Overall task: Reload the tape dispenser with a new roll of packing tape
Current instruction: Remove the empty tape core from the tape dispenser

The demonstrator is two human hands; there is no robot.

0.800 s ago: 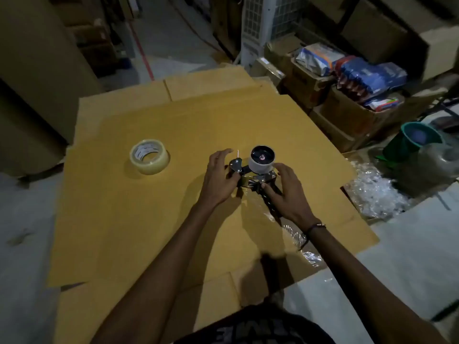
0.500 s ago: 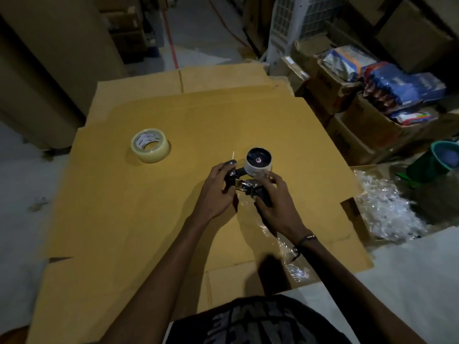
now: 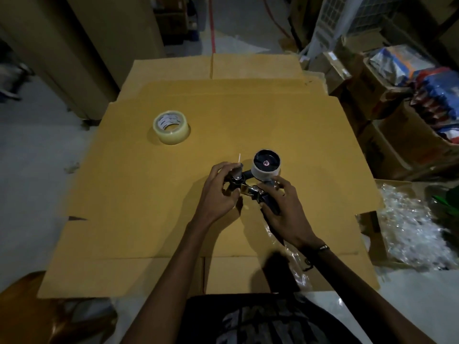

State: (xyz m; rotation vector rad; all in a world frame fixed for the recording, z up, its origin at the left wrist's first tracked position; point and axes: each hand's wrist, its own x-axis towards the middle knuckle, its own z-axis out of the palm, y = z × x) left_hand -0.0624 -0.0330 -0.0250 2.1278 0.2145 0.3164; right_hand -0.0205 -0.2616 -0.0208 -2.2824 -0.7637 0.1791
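Observation:
A dark tape dispenser lies on the flattened cardboard at the centre. A pale, nearly bare core sits on its spool, open end up. My left hand grips the dispenser's front roller end. My right hand holds its handle. A full roll of clear packing tape lies flat on the cardboard, up and to the left of both hands, untouched.
Crumpled clear plastic lies in a box at the right, and a strip of it trails under my right wrist. Stacked cartons with packets stand at the right. Tall cardboard sheets lean at the back left.
The camera has shifted, so the scene sits further right and lower. My left hand has closed more tightly around the dispenser's front end; my right hand keeps the handle.

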